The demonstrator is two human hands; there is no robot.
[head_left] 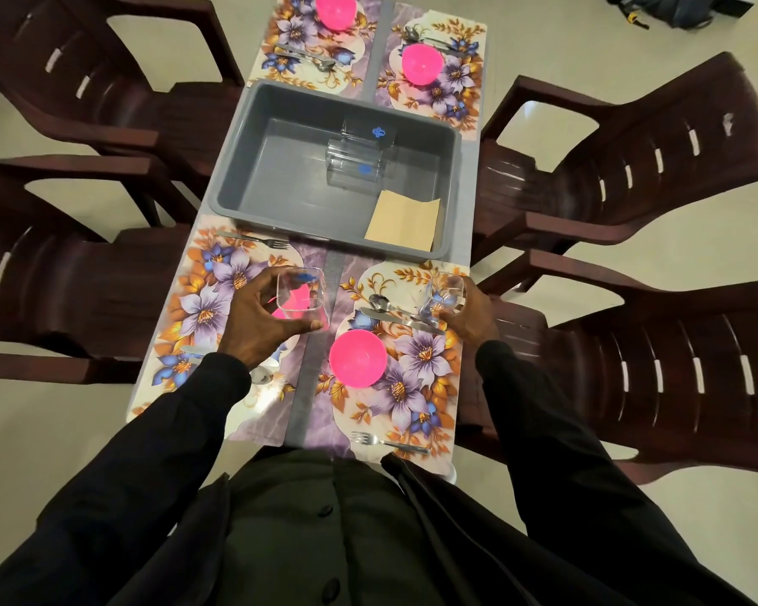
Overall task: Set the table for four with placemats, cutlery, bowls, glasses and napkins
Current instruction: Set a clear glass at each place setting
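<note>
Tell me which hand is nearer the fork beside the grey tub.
Left. The left hand, holding a glass, is just nearer the camera than the fork, over the same placemat. The right hand holds another glass over the next mat, well to the fork's right.

A: Light even, fairly bright, from overhead. Pale sheen on the placemat (254, 404) on the near-left side of the grey tub (241, 164).
B: Shadows?
A: Weak. Dimmer inside the tub's walls. The chairs (674, 168) either side of it go almost black, only the slats show.
B: Sharpness?
A: Good around the tub. Slight blur on the left hand (254, 325) and its glass (300, 295), just this side of the tub. Clear walls hard to trace.
B: Edges?
A: Wide-angle bend: chairs bow outward from the tub. The dark sleeves (106, 496) nearest the camera lose detail.
</note>
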